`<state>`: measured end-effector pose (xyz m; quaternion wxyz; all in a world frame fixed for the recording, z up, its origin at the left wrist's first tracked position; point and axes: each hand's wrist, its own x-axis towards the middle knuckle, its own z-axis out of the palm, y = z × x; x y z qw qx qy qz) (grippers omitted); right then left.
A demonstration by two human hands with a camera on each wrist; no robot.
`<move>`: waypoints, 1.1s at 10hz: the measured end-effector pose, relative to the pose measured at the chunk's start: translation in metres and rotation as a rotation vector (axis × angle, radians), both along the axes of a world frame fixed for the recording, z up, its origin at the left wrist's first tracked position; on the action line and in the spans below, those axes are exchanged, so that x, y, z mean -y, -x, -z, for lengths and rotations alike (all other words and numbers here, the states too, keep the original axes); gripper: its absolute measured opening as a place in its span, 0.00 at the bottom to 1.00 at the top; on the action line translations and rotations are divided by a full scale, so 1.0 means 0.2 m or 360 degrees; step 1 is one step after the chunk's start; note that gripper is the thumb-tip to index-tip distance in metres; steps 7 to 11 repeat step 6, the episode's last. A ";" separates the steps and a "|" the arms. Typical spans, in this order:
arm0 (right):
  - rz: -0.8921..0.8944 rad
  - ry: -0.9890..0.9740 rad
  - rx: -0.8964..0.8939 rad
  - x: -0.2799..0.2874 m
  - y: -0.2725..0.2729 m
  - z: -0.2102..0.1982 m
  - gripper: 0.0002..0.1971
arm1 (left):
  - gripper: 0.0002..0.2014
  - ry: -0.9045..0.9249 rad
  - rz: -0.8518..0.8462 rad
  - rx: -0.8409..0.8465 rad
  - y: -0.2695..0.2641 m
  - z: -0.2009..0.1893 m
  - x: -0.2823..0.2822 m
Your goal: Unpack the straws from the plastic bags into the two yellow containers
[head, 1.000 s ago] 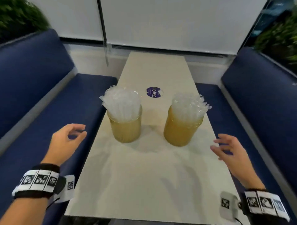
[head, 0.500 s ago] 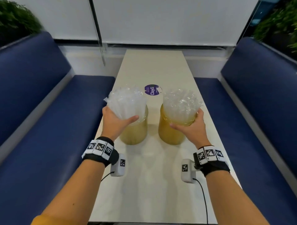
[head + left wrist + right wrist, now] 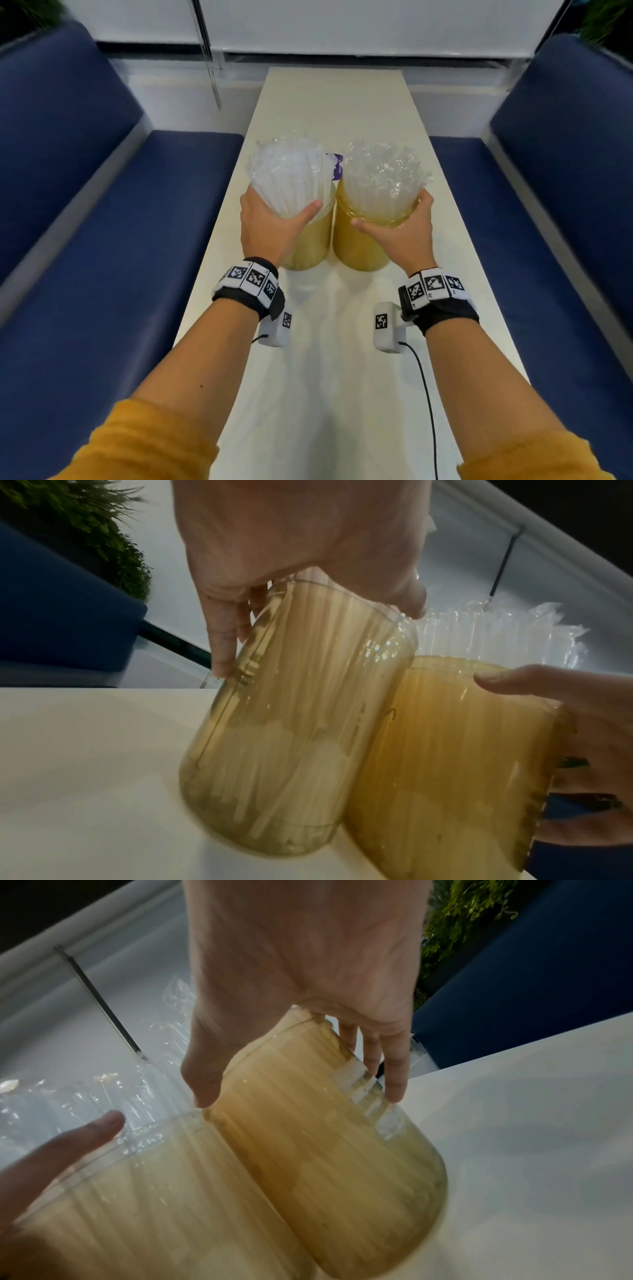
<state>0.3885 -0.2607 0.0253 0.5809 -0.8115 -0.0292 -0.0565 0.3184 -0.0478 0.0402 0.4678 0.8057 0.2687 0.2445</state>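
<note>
Two yellow translucent containers stand side by side on the white table (image 3: pixel 329 359), with their walls touching. The left container (image 3: pixel 310 245) (image 3: pixel 291 723) is packed with clear-wrapped straws (image 3: pixel 291 178). My left hand (image 3: pixel 270 224) (image 3: pixel 301 547) grips it at the rim, thumb across the front. The right container (image 3: pixel 359 246) (image 3: pixel 325 1150) also holds a bunch of wrapped straws (image 3: pixel 383 174). My right hand (image 3: pixel 400 229) (image 3: pixel 301 961) grips its rim, fingers round the outer side. No loose plastic bag is in view.
A round purple sticker (image 3: pixel 337 168) lies on the table just behind the containers, mostly hidden. Blue padded benches run along the left (image 3: pixel 120 274) and right (image 3: pixel 548 240). A white wall closes off the far end of the table.
Both hands came in from the table's sides and took hold of the containers. The containers have slid toward each other, and the gap between them has closed.
</note>
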 end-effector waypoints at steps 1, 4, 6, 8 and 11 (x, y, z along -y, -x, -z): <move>-0.0004 0.0006 0.0006 -0.03 -0.10 -0.02 0.68 | 0.59 -0.0029 -0.0006 -0.0044 -0.10 -0.02 -0.01; -0.0005 0.0093 -0.0100 -0.05 -0.27 -0.08 0.70 | 0.64 -0.0010 0.0055 -0.0181 -0.27 -0.06 -0.04; -0.0190 0.0194 -0.0268 0.08 -0.12 -0.09 0.76 | 0.75 0.0016 0.0187 -0.0263 -0.07 -0.05 -0.13; -0.0190 0.0194 -0.0268 0.08 -0.12 -0.09 0.76 | 0.75 0.0016 0.0187 -0.0263 -0.07 -0.05 -0.13; -0.0190 0.0194 -0.0268 0.08 -0.12 -0.09 0.76 | 0.75 0.0016 0.0187 -0.0263 -0.07 -0.05 -0.13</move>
